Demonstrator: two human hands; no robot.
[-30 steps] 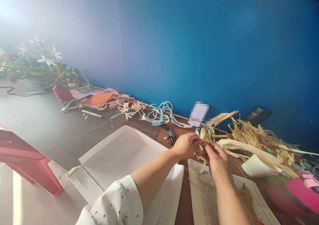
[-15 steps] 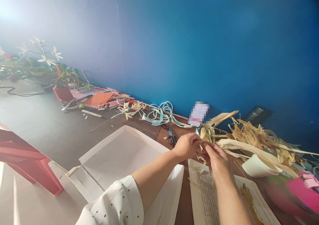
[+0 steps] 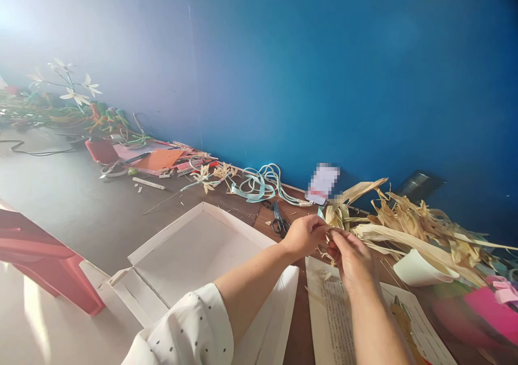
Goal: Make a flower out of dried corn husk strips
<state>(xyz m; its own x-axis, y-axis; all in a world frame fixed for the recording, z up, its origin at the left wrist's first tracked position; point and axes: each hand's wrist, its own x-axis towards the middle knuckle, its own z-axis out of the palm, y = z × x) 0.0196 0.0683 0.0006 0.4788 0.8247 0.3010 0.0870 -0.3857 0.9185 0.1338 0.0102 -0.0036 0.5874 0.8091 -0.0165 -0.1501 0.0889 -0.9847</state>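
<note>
My left hand (image 3: 302, 235) and my right hand (image 3: 351, 258) meet above the brown table, fingers pinched together on a small piece of dried corn husk (image 3: 327, 236). Just behind them lies a pale husk bundle (image 3: 338, 214). A big heap of dried husks (image 3: 421, 227) spreads to the right. Under my right wrist is a printed paper sheet (image 3: 334, 311) with small husk scraps on it. My left forearm crosses a flat white cardboard tray (image 3: 194, 257).
Black-handled scissors (image 3: 278, 220) lie just left of my hands, near coils of light-blue ribbon (image 3: 259, 184). A white paper cup (image 3: 421, 270) lies on its side at right. Pink material (image 3: 491, 314) fills the right corner. A red stool (image 3: 44, 262) stands at left. Paper flowers (image 3: 75, 93) line the blue wall.
Both hands have stayed in place, with only slight finger movement on the husk piece. The view has shifted a little.
</note>
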